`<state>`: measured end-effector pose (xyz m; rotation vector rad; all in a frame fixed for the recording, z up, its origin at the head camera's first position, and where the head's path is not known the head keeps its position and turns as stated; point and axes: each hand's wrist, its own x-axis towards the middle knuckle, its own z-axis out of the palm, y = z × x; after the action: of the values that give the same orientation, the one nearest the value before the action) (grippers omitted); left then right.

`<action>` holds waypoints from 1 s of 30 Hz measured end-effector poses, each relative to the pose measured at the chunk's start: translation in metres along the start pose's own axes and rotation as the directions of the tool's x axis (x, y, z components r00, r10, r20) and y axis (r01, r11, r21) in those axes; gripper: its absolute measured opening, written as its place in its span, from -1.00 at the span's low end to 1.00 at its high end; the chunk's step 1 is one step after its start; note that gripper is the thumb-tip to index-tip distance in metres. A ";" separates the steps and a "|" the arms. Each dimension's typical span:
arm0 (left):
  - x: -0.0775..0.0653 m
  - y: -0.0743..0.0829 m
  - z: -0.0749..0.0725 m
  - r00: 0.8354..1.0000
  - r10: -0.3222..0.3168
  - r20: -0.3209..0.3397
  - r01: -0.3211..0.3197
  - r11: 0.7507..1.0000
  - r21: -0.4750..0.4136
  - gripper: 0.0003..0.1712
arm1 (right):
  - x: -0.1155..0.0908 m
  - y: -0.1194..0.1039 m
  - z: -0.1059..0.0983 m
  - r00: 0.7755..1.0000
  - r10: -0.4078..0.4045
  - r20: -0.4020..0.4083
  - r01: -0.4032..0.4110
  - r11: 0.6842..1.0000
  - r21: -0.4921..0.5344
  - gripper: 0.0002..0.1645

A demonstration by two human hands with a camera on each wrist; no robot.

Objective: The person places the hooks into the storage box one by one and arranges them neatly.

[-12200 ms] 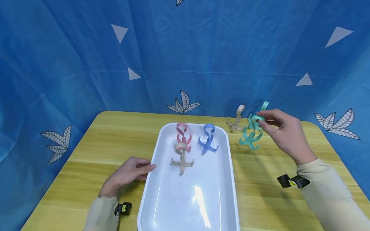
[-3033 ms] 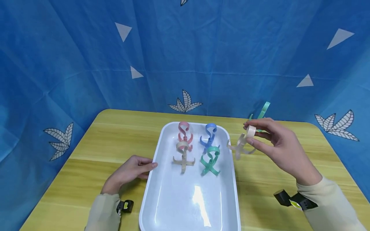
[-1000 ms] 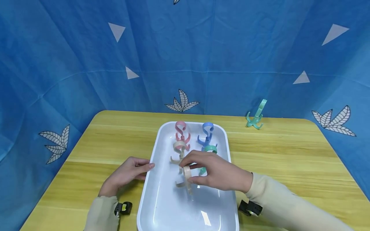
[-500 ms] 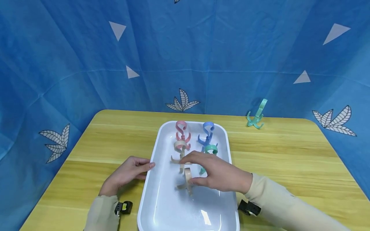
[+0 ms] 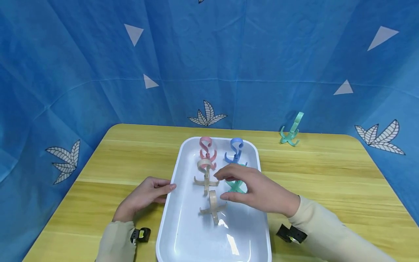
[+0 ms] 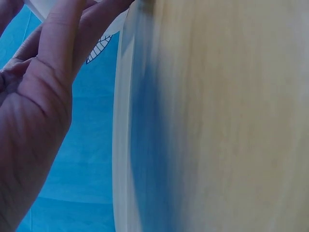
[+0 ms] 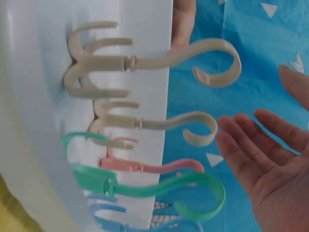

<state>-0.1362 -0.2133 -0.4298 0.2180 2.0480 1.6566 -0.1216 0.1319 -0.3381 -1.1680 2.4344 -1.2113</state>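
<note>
My left hand [image 5: 147,196] holds the left rim of a white tray [image 5: 186,240], thumb over the edge. My right hand [image 5: 262,189] hovers over the tray with thumb and fingers spread apart, nothing between them. Just left of its fingertips stands a beige four-pronged hanging hook [image 5: 213,205], upright on its prongs. Behind it is another beige hook [image 5: 206,180], with a pink one [image 5: 206,157] farther back. In the right column stand a blue hook [image 5: 236,145] and a green hook [image 5: 236,187], the latter partly hidden by my right hand. The right wrist view shows their curled tops.
A second green hook [image 5: 289,137] stands on the wooden table [image 5: 317,163] at the back right, outside the tray. Blue patterned cloth [image 5: 229,65] hangs behind the table and along its sides.
The right hand brought the beige hook from the back right into the tray, released it and drew back to the right. Earlier, the green hook entered the tray. The left hand stayed put.
</note>
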 end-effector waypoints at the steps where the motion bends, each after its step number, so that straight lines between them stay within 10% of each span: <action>1: 0.000 0.000 0.000 1.000 0.003 0.002 -0.003 1.000 0.001 -0.38 | -0.001 0.001 -0.002 1.000 0.009 -0.010 -0.009 1.000 0.006 -0.51; 19: -0.001 0.001 0.001 1.000 0.004 0.016 -0.004 1.000 -0.005 -0.37 | -0.025 0.016 -0.037 0.972 0.029 -0.233 -0.022 0.999 0.033 -0.68; 30: -0.001 0.002 0.000 1.000 0.008 0.021 -0.008 1.000 -0.015 -0.37 | -0.036 0.046 -0.065 0.884 0.173 -0.435 -0.160 0.985 0.068 -0.71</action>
<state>-0.1352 -0.2131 -0.4272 0.2382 2.0208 1.6668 -0.1538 0.2131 -0.3364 -0.7100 2.7458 -1.5917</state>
